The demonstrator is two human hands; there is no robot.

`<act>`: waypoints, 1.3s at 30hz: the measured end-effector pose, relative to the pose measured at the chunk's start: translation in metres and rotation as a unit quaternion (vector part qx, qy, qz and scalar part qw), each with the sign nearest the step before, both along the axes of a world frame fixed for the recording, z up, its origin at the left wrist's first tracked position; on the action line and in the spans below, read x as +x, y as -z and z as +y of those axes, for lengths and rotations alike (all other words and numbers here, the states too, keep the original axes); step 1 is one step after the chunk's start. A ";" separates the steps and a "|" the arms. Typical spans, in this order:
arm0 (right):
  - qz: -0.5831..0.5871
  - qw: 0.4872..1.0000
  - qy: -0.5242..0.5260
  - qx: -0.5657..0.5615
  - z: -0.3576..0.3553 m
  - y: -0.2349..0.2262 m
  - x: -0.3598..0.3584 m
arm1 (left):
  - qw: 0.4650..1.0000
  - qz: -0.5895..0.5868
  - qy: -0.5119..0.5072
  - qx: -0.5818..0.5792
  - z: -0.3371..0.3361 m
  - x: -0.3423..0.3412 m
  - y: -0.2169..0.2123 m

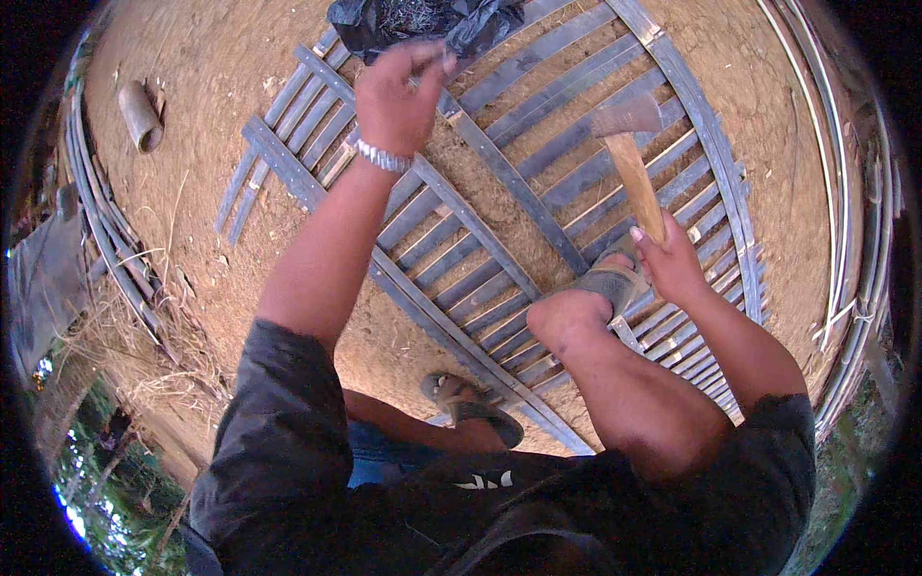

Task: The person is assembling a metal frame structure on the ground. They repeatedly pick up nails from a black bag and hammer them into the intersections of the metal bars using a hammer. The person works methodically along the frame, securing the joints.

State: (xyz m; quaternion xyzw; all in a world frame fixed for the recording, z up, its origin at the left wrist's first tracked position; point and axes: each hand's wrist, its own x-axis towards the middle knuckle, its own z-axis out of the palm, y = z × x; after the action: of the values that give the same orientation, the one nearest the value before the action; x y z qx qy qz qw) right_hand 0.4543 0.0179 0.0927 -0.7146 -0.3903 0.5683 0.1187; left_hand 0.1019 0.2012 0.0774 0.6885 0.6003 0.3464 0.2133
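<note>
Your right hand (672, 264) has its grip wrapped around the pale wooden handle of a rusty-headed hatchet (632, 154) held just above the grey slatted bamboo lattice panel (499, 202) lying on the dirt ground, while farther out your left hand (396, 96), its grip pinched on something too small to tell, hovers beside the crumpled black plastic bag (423, 21).

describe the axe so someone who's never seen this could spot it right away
Start at the big lattice of grey bamboo slats lying on the bare dirt. Over its right half, the right hand grips a pale wooden handle by its lower end. The axe has a dull wedge-shaped metal head, unlike the flat slats around it.
</note>
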 end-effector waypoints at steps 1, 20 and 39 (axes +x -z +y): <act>0.008 1.000 0.003 0.004 0.000 0.001 -0.002 | 1.000 0.004 0.011 -0.007 -0.023 -0.003 0.003; 0.033 0.999 0.000 -0.014 -0.015 0.008 -0.020 | 0.988 -0.078 0.103 -0.090 -0.228 -0.011 0.067; -0.018 0.996 -0.084 -0.004 -0.026 0.012 -0.024 | 0.989 -0.004 0.138 -0.060 -0.211 -0.015 0.084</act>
State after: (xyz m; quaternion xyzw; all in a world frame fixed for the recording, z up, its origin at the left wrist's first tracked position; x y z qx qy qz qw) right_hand 0.4307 -0.0081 0.0811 -0.6900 -0.4488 0.5646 0.0601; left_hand 0.0872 -0.0097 -0.0064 0.7492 0.5189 0.2796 0.3022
